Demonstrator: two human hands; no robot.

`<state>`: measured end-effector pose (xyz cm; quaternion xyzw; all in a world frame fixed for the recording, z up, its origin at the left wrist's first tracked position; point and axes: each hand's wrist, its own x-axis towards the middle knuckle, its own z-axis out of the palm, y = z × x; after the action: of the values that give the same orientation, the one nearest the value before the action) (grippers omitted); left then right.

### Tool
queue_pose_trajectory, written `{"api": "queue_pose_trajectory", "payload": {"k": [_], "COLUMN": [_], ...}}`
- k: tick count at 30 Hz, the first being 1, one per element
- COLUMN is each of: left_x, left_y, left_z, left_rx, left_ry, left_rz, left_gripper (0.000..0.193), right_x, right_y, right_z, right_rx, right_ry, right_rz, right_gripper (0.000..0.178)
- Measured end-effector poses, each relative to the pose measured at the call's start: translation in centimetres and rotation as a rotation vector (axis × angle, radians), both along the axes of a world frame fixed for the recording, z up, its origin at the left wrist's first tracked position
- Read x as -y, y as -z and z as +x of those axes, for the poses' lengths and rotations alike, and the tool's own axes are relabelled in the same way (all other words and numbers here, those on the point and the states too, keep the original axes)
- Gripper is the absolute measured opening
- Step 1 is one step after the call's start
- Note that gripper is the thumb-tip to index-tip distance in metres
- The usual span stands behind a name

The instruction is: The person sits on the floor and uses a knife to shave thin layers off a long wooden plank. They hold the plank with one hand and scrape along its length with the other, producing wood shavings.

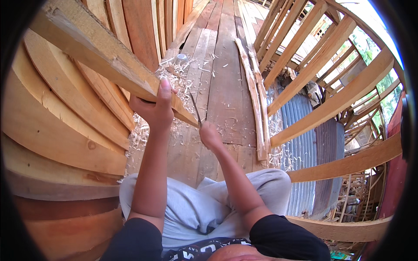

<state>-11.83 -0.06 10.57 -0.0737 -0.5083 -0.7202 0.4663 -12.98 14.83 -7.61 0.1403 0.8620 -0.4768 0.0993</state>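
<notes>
A long squared wooden beam (100, 54) slants from the upper left down to the middle of the view. My left hand (159, 106) is closed around it near its lower end, thumb lying along the top. In my right hand (210, 135), closed in a fist, is a knife (195, 106) with a thin, dark, slightly curved blade pointing up and away from me. The blade stands close by the beam's lower end; whether they touch I cannot tell. The fist hides the knife's handle. Curled wood shavings (174, 78) lie beneath and beyond the beam.
I sit with bent legs in grey trousers (191, 204) on a plank floor (224, 87). Upright boards (65, 143) line the left. Two long pale wood strips (257, 108) lie along the right, beside a slatted railing (331, 98) with corrugated metal (300, 152) beyond. A small clear round object (181, 58) sits among shavings.
</notes>
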Motion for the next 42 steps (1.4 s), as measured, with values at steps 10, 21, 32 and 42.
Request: {"api": "queue_pose_trajectory", "payload": {"k": [10, 21, 32, 42], "left_x": [0.3, 1.2, 1.8, 1.1], "left_y": [-0.3, 0.4, 0.6, 0.5], "left_z": [0.3, -0.3, -0.3, -0.5], "left_rx": [0.000, -0.029, -0.084, -0.079], "left_ry": [0.038, 0.075, 0.027, 0.049], "left_rz": [0.010, 0.014, -0.020, 0.020], "left_gripper": [0.023, 0.032, 0.026, 0.027], "right_x": [0.0, 0.8, 1.0, 1.1], "right_y": [-0.7, -4.9, -8.5, -5.2], "right_z": [1.0, 1.3, 2.3, 1.3], "right_rx": [-0.015, 0.074, 0.083, 0.050], "right_ry": [-0.072, -0.063, -0.156, -0.099], "right_rz": [0.095, 0.079, 0.153, 0.150], "right_gripper": [0.053, 0.056, 0.056, 0.055]}}
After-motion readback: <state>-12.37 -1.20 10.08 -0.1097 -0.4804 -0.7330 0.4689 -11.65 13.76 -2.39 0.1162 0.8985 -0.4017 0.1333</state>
